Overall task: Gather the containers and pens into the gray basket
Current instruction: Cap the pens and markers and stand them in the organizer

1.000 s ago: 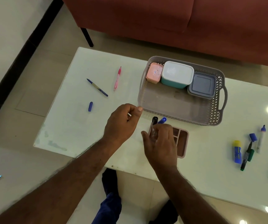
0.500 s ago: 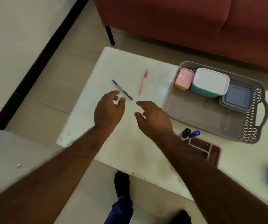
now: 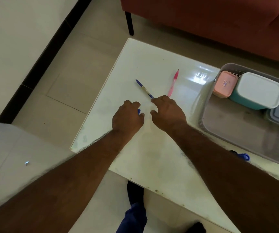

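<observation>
On the white table (image 3: pixel 152 64), the right hand (image 3: pixel 168 113) has its curled fingertips at the near end of the blue pen (image 3: pixel 144 89); a firm pinch cannot be told. The left hand (image 3: pixel 127 117) curls its fingers over a blue cap (image 3: pixel 139 111). The pink pen (image 3: pixel 173 83) lies just beyond, left of the gray basket (image 3: pixel 207 100).

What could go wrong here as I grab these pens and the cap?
1. The blue pen lies near the table's left edge; a nudge from the right hand could roll it toward the floor.
2. The small blue cap is mostly hidden under the left hand, so a loose pinch might drop it.
3. The pink pen lies partly behind the right hand and could get knocked.
</observation>
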### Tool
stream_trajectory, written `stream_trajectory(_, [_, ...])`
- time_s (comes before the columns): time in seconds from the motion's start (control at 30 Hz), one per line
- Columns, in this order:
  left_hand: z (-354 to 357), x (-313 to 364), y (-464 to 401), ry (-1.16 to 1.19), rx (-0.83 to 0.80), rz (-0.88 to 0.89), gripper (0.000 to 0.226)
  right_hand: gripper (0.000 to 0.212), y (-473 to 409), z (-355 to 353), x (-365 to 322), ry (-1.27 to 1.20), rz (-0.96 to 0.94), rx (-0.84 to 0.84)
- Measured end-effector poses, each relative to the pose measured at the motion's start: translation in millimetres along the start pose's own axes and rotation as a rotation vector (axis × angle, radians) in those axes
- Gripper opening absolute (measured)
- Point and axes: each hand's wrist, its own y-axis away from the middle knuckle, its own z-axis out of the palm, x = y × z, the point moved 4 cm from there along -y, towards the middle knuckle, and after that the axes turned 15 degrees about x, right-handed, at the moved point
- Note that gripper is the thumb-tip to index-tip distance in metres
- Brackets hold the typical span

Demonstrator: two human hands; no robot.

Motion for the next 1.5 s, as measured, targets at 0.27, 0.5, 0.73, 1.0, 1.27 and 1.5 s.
stream_trajectory(0.27, [10.0, -5.1, 1.3, 0.061, -0.023, -0.033, 0.034, 0.047, -12.7, 10.5, -7.0, 0.084, -0.06, -0.013])
stream_trajectory(0.5, [14.9, -6.7, 2.1, 0.116, 0.003, -0.096, 0.023, 0.035, -7.6, 14.9, -6.3, 0.171, -0.11, 0.035])
stream_trajectory(0.73, [7.1, -20.3, 0.0, 0.486, 0.047, -0.383, 0.026, 0.017, 8.8, 17.7, 3.2, 0.14, 0.072, 0.026])
stream_trajectory(1.0, [-8.4, -23.8, -7.6, 1.123, 0.034, -1.051, 0.017, 0.031, 57.9, 5.0, 3.6, -0.271, 0.321, 0.078])
stream_trajectory(1.27, [-18.9, -2.1, -7.2, 1.14, 0.017, -0.981, 0.012, 0.012, 92.8, -30.8, 11.2, -0.339, 0.227, 0.076])
stream_trajectory(1.5, [-24.1, 29.6, 3.6, 1.121, -0.02, -0.902, 0.017, 0.025, 107.3, -48.1, 22.4, -0.317, 0.263, 0.115])
